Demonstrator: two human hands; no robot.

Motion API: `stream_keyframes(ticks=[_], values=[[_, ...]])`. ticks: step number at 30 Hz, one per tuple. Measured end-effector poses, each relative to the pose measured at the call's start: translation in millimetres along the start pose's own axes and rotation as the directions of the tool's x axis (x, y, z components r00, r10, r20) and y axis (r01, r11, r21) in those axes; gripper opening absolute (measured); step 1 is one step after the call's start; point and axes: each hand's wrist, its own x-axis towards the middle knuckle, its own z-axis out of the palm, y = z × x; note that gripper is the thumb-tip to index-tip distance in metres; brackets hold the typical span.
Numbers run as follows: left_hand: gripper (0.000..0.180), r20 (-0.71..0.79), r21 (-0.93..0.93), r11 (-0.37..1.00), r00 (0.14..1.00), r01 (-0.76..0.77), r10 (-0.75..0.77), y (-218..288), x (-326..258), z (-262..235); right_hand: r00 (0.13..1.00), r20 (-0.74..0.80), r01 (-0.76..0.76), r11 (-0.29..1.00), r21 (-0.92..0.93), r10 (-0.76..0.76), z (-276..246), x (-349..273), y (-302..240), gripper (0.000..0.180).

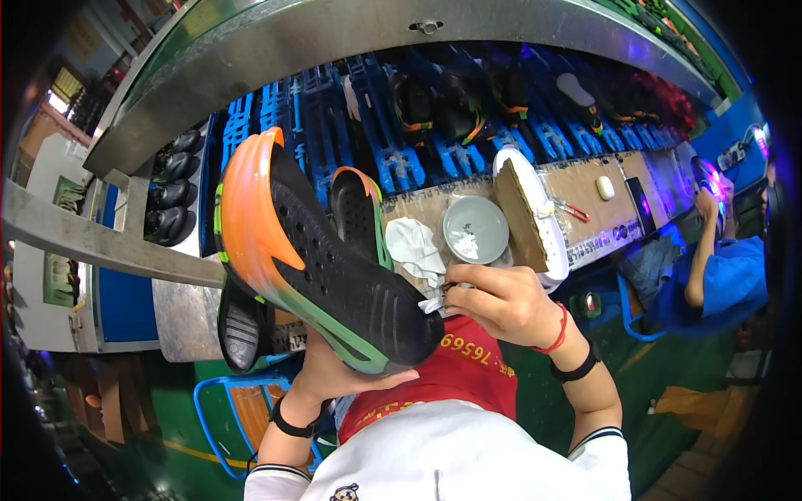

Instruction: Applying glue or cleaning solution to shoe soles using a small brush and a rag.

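Close before the person's chest, the left hand (334, 376) cupped a black shoe (334, 267) from below, its orange and green sole edge turned up and its toe pointing toward the right hand (501, 305). That hand pinched a small tool or brush (443, 292), too small to tell which, its fingers closed on it right at the shoe's toe. Beyond lay a white cloth (415, 246), a round grey dish (474, 228) and a second black shoe (357, 213) on a cardboard-covered bench (601, 213).
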Motion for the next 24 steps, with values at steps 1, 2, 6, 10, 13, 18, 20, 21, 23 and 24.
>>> stream_keyframes(ticks=[1,2,6,10,13,18,20,21,23,24], values=[[0.092,0.001,-0.001,1.000,1.000,0.001,-0.001,0,-1,1,1.000,0.021,-0.007,1.000,-0.010,0.008,-1,-1,-2,0.021],[0.089,0.042,0.052,0.999,0.999,-0.016,0.014,0,-1,1,1.000,0.021,-0.006,1.000,-0.008,0.006,-1,-2,-3,0.021],[0.066,0.133,0.044,0.998,0.990,0.038,-0.043,-2,-9,7,0.995,0.058,-0.090,0.994,0.057,0.086,-1,-7,-6,0.019],[0.070,0.184,0.245,0.962,0.980,-0.121,0.076,-2,1,10,0.981,0.060,-0.194,0.967,0.164,0.186,1,-14,-2,0.014],[0.066,0.225,-0.767,0.517,0.914,0.381,-0.339,-3,10,2,0.968,0.012,-0.240,0.916,0.321,0.250,-2,-14,-4,0.010],[0.058,-0.222,-0.964,0.141,0.974,-0.227,0.048,-39,-2,33,0.922,0.047,-0.351,0.780,0.518,0.384,4,-6,-19,0.008],[0.056,-0.272,-0.922,0.254,0.956,-0.291,0.108,-41,0,36,0.903,0.094,-0.393,0.720,0.572,0.418,5,-4,-23,0.009],[0.052,-0.319,-0.874,0.344,0.940,-0.342,0.123,-40,2,39,0.906,0.116,-0.395,0.715,0.577,0.407,5,-3,-26,0.009],[0.048,-0.362,-0.815,0.431,0.921,-0.387,0.143,-42,3,40,0.910,0.150,-0.398,0.708,0.583,0.387,8,-1,-28,0.009],[0.047,-0.346,-0.798,0.456,0.919,-0.394,0.189,-47,2,39,0.910,0.150,-0.398,0.708,0.583,0.387,9,0,-29,0.009]])
